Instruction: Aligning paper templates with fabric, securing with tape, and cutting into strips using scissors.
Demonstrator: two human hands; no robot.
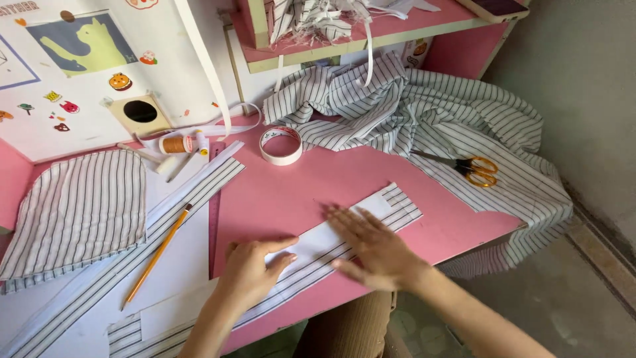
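Head view showed you pressing a long striped fabric strip point(344, 242) with a white paper-like layer on top, lying diagonally on the pink table point(291, 192) near its front edge. Your left hand point(248, 272) lay loosely curled on the strip's lower part, fingers bent and pinching nothing that I could see; your right hand point(374, 248) was spread flat and open on the middle, so both hands were unclenched and close together on it. The strip looked light, thin and limp, likely to slide on the smooth tabletop and to crease easily, so flat palm pressure or a pinch at its long edges seemed the safest hold. Orange-handled scissors point(474, 169) rested on the heap of striped cloth point(424, 113) well to the right, a tape roll point(281, 145) sat behind, and a pencil point(158, 255) lay to the left. The strip's lower end was hidden under your left forearm, and I could not tell whether the white layer was attached or loose.
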